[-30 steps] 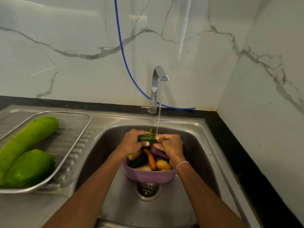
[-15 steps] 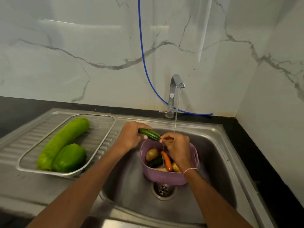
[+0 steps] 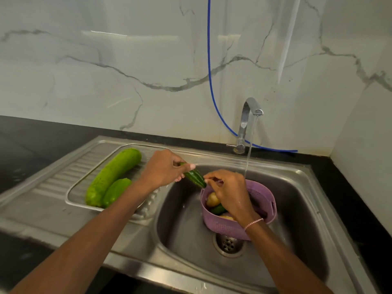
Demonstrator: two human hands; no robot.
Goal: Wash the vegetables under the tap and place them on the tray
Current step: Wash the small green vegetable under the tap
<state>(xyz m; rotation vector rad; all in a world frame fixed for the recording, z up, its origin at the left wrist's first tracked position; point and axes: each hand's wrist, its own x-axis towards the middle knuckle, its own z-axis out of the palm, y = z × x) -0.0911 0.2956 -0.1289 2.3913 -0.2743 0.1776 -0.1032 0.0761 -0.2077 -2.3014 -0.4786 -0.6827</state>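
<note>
Steel sink (image 3: pixel 301 187): cucumber (image 3: pixel 194 178) is clamped in left hand (image 3: pixel 163 170), carried toward tray (image 3: pixel 73 200); right hand (image 3: pixel 229 192), fingertips pinched together, touches its tip.

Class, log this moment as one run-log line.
left hand: holds cucumber | right hand: over purple colander | tap: running | tray: two gourds

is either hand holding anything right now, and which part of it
The left hand grips a small dark green cucumber by its back end. The right hand pinches the tip of its near end, above the purple basket.
</note>
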